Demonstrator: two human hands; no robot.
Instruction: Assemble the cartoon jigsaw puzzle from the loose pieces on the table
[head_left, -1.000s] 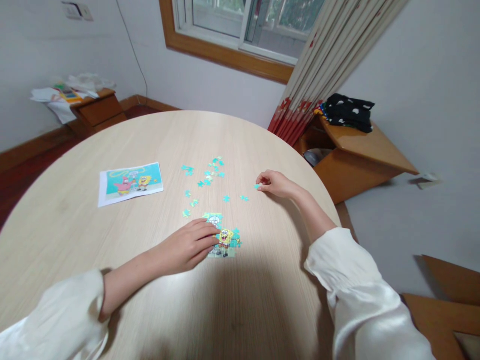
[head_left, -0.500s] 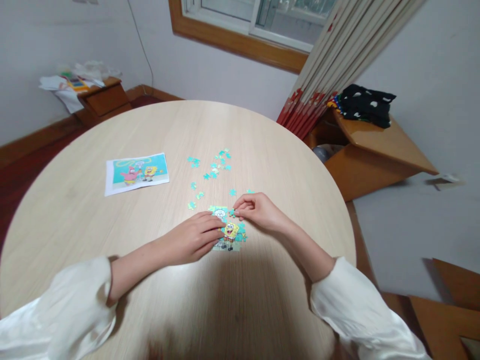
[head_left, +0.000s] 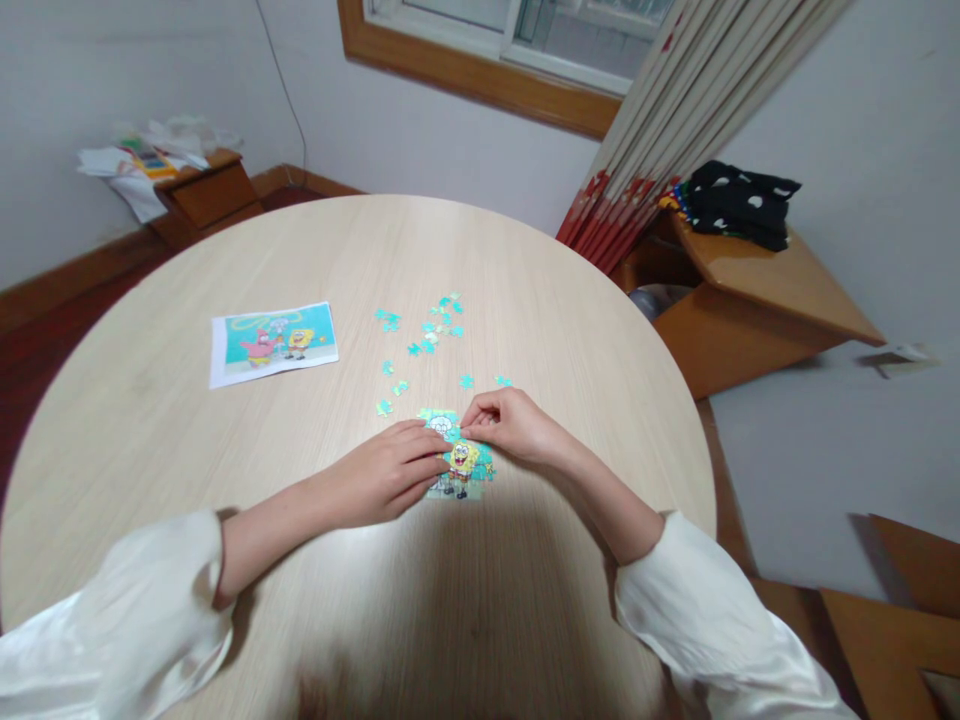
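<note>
A partly joined jigsaw puzzle (head_left: 463,462) lies on the round table, showing a yellow square cartoon figure and a pale-faced one against turquoise. My left hand (head_left: 390,470) rests flat over its left part, fingers stretched out and covering some of the picture. At the upper right edge of the puzzle, my right hand (head_left: 504,422) pinches a turquoise puzzle piece between thumb and fingers, low against the joined part. The fingertips mostly hide that piece. Two loose puzzle pieces (head_left: 466,381) lie just beyond the right hand.
Several loose turquoise pieces (head_left: 431,335) are scattered farther back on the pale wooden table (head_left: 187,480). A printed reference picture (head_left: 277,342) lies at the left. Beyond the table stand a wooden cabinet (head_left: 757,330) with black cloth (head_left: 742,205) on it and a curtain (head_left: 652,140).
My right hand has moved slightly left, bringing its piece from just off the puzzle's upper right edge up against it. My left hand stays in place. The camera view has shifted a little.
</note>
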